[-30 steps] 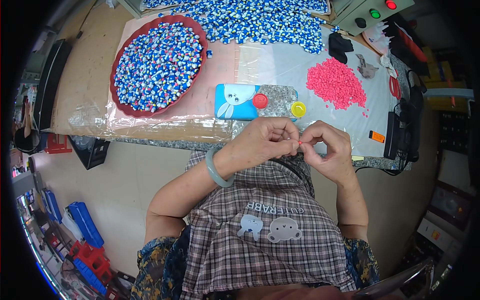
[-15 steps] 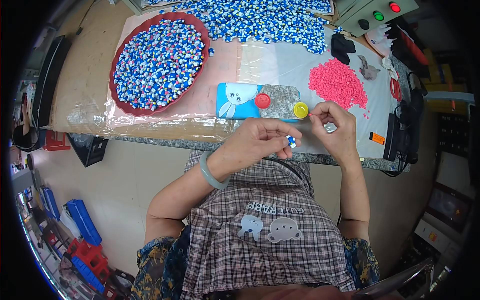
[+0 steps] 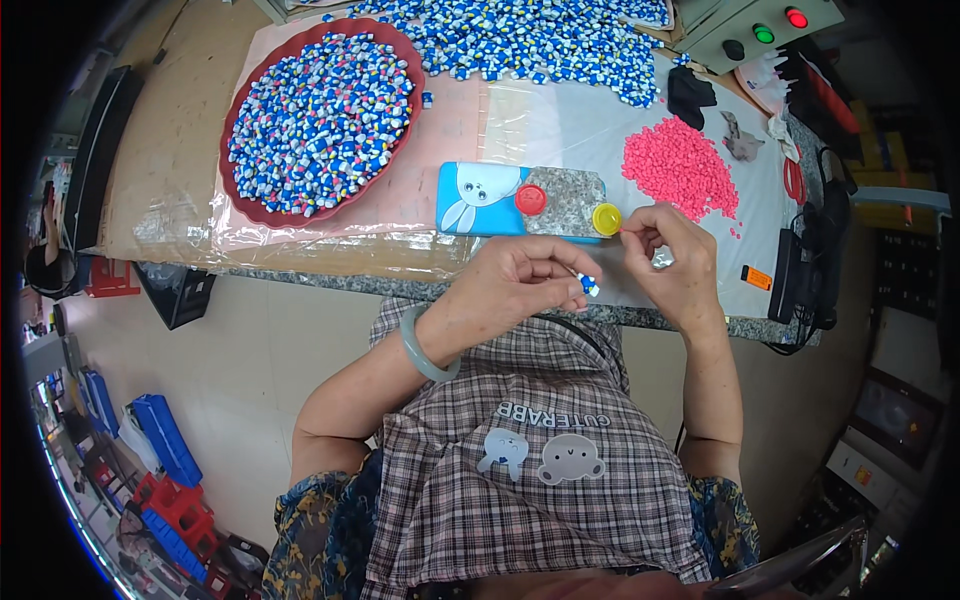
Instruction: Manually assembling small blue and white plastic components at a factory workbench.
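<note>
Above the table's near edge, my left hand (image 3: 505,282) pinches a small blue-and-white plastic piece (image 3: 588,286) between thumb and fingers. My right hand (image 3: 675,258) is closed in a pinch beside a shallow yellow round cap (image 3: 607,219); a tiny pink piece shows at its fingertips. That cap and a red round cap (image 3: 531,200) rest on a grey speckled slab (image 3: 572,190), which lies over a flat blue case with a white rabbit (image 3: 463,200). Beyond my right hand lies a heap of small pink pieces (image 3: 680,168).
A red scalloped tray (image 3: 227,168) full of blue-and-white pieces stands at the left. More such pieces (image 3: 520,40) spread along the back. Far right are a control box (image 3: 715,48) with lit buttons, a black cloth (image 3: 688,97) and an orange-labelled thing (image 3: 756,277).
The piece in my left hand shows farther out at the fingertips. My right fingers have curled slightly more, staying beside the yellow cap. The whole view has shifted a little.
</note>
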Demonstrator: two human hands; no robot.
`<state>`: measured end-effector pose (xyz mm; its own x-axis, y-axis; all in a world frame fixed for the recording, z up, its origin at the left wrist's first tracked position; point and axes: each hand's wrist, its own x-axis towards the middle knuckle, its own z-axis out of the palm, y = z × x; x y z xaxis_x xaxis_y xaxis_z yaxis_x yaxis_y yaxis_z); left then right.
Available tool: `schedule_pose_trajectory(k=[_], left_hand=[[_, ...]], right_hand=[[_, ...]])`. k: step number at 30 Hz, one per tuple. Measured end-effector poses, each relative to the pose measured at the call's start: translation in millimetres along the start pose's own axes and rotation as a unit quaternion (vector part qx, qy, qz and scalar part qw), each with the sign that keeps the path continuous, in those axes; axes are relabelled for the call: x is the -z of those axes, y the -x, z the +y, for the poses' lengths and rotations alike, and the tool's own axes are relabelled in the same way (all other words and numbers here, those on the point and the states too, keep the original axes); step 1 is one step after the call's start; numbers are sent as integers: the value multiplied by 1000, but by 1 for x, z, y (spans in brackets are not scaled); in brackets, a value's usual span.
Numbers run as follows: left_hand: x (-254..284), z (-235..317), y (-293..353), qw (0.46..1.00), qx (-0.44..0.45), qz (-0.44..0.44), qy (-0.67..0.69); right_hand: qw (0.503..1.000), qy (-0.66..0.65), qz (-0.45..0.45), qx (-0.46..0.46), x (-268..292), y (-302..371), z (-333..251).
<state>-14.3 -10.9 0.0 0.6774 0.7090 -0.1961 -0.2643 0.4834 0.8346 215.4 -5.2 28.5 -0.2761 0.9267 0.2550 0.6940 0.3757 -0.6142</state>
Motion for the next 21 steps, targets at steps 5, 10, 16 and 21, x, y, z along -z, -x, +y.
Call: schedule_pose_trajectory(k=[5, 10, 16, 21], left_hand=[[-8, 6, 2, 999, -14, 34, 17], [-14, 2, -1, 995, -63, 66, 33], [-14, -1, -2, 995, -72, 62, 5], [-16, 0, -1, 995, -75, 65, -13]], right_hand=[[960, -246, 5, -133, 7, 13, -10], [942, -306, -21, -137, 4, 21, -25], [975, -214, -11, -66, 1, 24, -29], [978, -199, -9, -65, 0, 24, -32]])
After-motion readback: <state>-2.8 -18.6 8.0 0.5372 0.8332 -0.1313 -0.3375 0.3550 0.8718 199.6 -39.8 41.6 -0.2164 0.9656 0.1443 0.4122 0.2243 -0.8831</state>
